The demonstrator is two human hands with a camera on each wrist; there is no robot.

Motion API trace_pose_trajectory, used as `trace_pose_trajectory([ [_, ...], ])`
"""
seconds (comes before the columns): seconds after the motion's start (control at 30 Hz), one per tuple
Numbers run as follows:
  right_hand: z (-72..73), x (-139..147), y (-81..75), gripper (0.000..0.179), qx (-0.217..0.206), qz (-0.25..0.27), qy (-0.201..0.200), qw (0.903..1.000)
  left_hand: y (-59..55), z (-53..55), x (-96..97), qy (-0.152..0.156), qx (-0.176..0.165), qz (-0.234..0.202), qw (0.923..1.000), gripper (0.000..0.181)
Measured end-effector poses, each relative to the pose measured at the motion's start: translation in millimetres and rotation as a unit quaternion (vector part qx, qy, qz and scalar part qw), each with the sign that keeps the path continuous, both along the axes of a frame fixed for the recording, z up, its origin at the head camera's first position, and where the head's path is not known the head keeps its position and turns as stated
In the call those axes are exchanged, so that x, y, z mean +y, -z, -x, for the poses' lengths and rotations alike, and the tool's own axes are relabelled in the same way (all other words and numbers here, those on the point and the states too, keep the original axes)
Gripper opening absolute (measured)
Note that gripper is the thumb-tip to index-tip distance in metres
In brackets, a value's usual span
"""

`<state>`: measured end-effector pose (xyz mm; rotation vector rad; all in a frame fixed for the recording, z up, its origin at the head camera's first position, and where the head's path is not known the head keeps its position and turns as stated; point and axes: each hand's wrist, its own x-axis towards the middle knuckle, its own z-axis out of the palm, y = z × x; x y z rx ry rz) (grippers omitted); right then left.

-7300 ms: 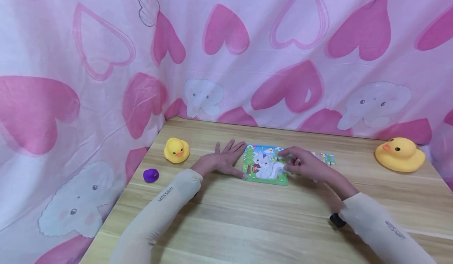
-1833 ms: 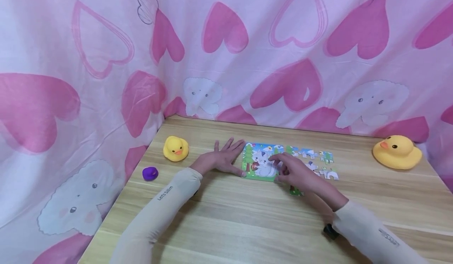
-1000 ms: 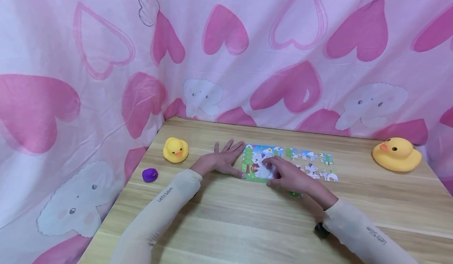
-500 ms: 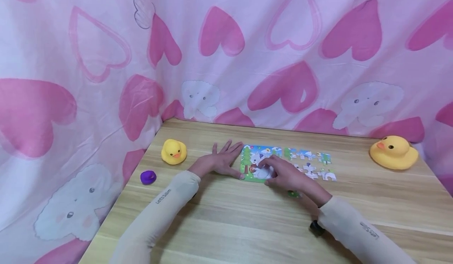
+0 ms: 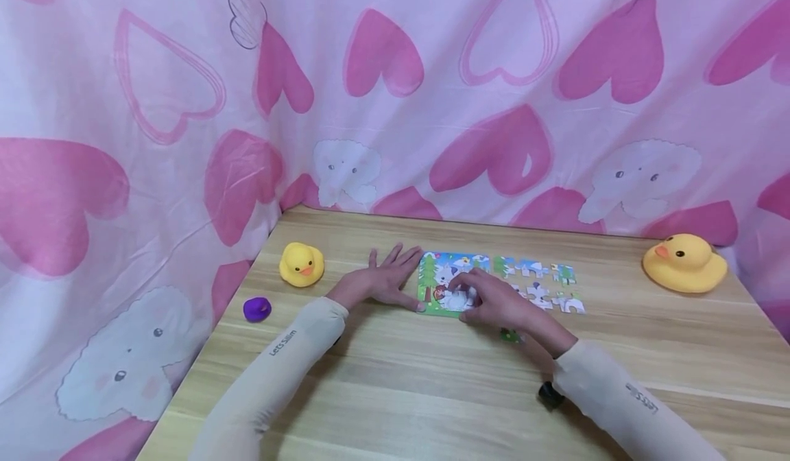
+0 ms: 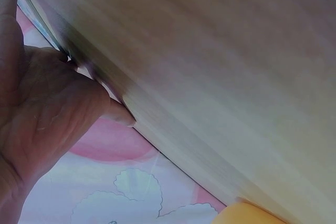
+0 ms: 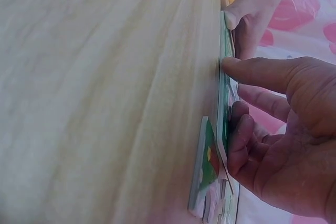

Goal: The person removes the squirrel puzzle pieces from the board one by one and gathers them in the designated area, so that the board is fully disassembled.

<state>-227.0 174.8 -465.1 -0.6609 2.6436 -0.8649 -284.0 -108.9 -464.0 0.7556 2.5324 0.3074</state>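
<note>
In the head view, a puzzle board (image 5: 431, 276) with a white squirrel picture lies on the table. My left hand (image 5: 393, 282) rests beside its left edge, fingers spread, thumb at the near left corner; the left wrist view shows its palm (image 6: 52, 108). My right hand (image 5: 494, 300) is over the board's right half, fingers bent down onto the picture. In the right wrist view its thumb (image 7: 247, 69) touches the board's near edge and other fingers curl over the top. I cannot tell whether a piece is pinched there. Loose puzzle pieces (image 5: 539, 296) lie to the right.
Another puzzle piece (image 5: 509, 335) lies below the right hand. A yellow duck (image 5: 302, 265) and a small purple duck (image 5: 256, 309) stand at left, a larger yellow duck (image 5: 684, 263) at right. A pink heart-patterned curtain (image 5: 395, 104) hangs behind the table (image 5: 395, 392).
My right hand has moved left from the board's right edge onto the picture, uncovering the loose pieces; it has barely moved in the last half second. My left hand stays in place.
</note>
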Motion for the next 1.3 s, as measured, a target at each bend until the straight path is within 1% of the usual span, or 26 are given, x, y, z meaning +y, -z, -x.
trace_pose_trajectory([
  [0.3,6.1,0,-3.4,0.044,-0.013,0.005,-0.013,0.9998,-1.2,0.0,0.0,0.002,-0.002,-0.006,1.0,0.125],
  [0.47,7.3,-1,-4.3,0.042,-0.005,0.006,-0.012,0.9999,-2.5,0.2,-0.5,0.001,-0.002,-0.005,1.0,0.125],
  [0.6,6.6,-1,-2.8,0.041,0.005,0.019,-0.011,0.9998,-3.4,0.4,-1.3,-0.003,-0.004,-0.009,0.9999,0.125],
  [0.87,-0.3,4,-1.3,0.043,-0.006,0.038,0.006,0.9992,-1.6,-0.2,-0.4,0.0,-0.01,-0.013,0.9999,0.125],
  [1.13,-7.6,9,-7.8,0.043,-0.009,0.041,0.02,0.9989,-3.0,-0.7,0.1,0.001,-0.007,-0.012,0.9999,0.125],
  [1.3,-15.1,21,-11.7,0.043,-0.007,0.041,0.035,0.9985,-3.4,-0.7,-0.4,0.0,-0.006,-0.007,1.0,0.125],
])
